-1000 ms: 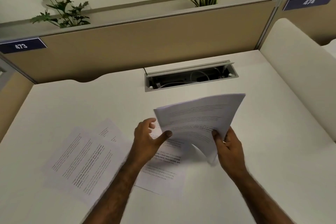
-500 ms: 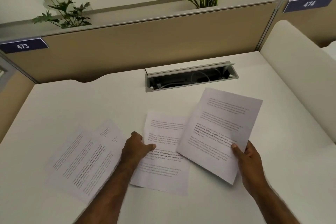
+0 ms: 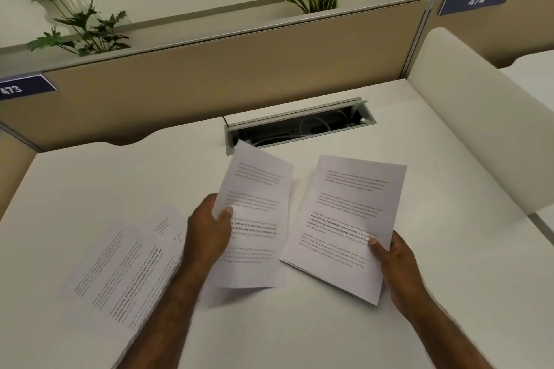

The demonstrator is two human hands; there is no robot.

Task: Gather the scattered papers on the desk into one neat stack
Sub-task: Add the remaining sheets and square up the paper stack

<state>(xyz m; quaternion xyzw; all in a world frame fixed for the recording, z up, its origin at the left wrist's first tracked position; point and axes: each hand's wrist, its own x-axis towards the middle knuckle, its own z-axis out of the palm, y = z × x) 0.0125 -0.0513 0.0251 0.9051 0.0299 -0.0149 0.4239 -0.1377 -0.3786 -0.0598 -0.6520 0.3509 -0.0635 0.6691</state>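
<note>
My right hand (image 3: 392, 263) pinches the lower right corner of a small bundle of printed sheets (image 3: 344, 219), held just above the white desk (image 3: 389, 338) right of centre. My left hand (image 3: 208, 231) grips the left edge of a single printed sheet (image 3: 254, 213), whose top edge curls up off the desk. The two held papers are side by side with a narrow gap between them. Two overlapping printed sheets (image 3: 120, 272) lie flat at the left, partly hidden under my left forearm.
An open cable tray (image 3: 299, 126) with white wires is sunk into the desk behind the papers. A beige partition (image 3: 224, 78) with plants on top closes the back. A cream padded divider (image 3: 479, 117) borders the right side.
My left hand has taken hold of the middle sheet and lifted it off the desk. My right hand has lowered its bundle and swung it to the right.
</note>
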